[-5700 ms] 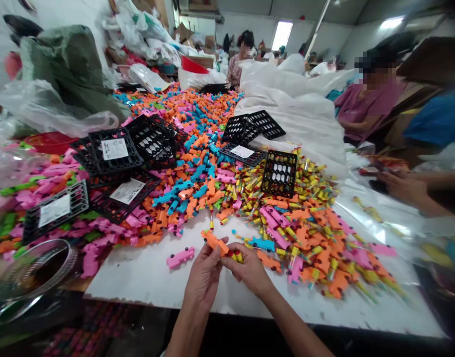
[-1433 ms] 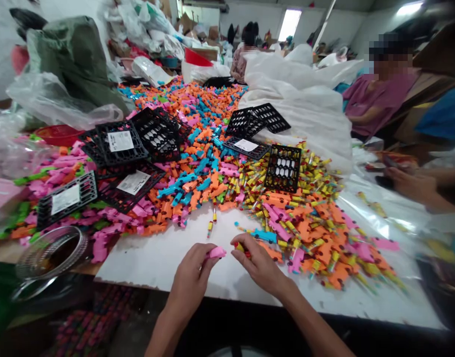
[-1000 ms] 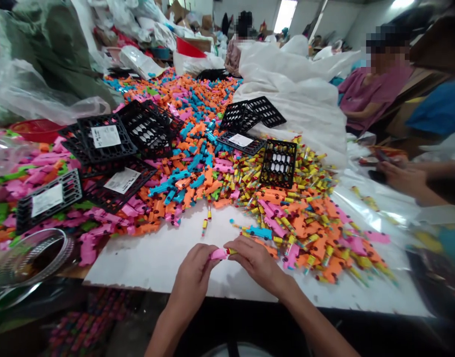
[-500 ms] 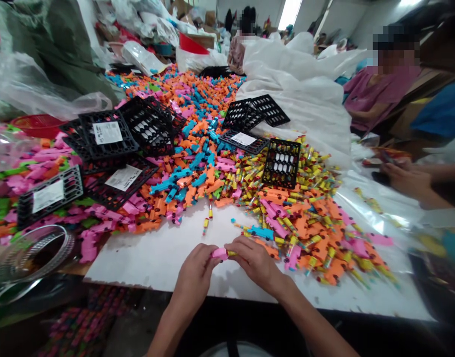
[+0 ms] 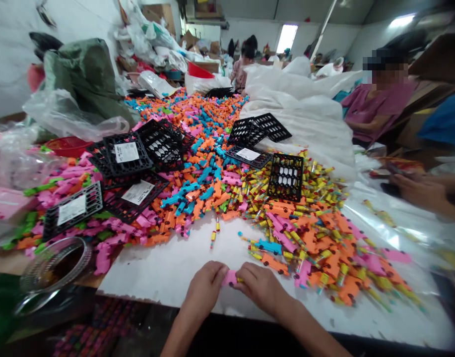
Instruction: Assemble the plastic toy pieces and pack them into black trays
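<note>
Above the white board, my left hand [image 5: 203, 288] is closed on one end of a pink toy car [image 5: 230, 278]. My right hand [image 5: 263, 287] pinches a small yellow-labelled tube [image 5: 240, 280] against the car's other end; the fingers cover most of the tube. Whether it sits inside the car or only touches it, I cannot tell. Beyond the hands lie loose small tubes [image 5: 213, 238] on the board. To the right, a blue toy car [image 5: 268, 246] and an orange toy car [image 5: 275, 264] rest at the edge of the heap.
A heap of yellow tubes [image 5: 318, 183] and coloured cars spreads ahead and right. Black plastic trays [image 5: 286, 177] lie on it, with more labelled trays [image 5: 73, 209] at left. A clear plastic basket [image 5: 56, 267] stands at left. Another person's hand [image 5: 417, 186] is at far right.
The view has tilted up a little, so the scene sits lower and further right. Both hands still hold the pink car and the tube together.
</note>
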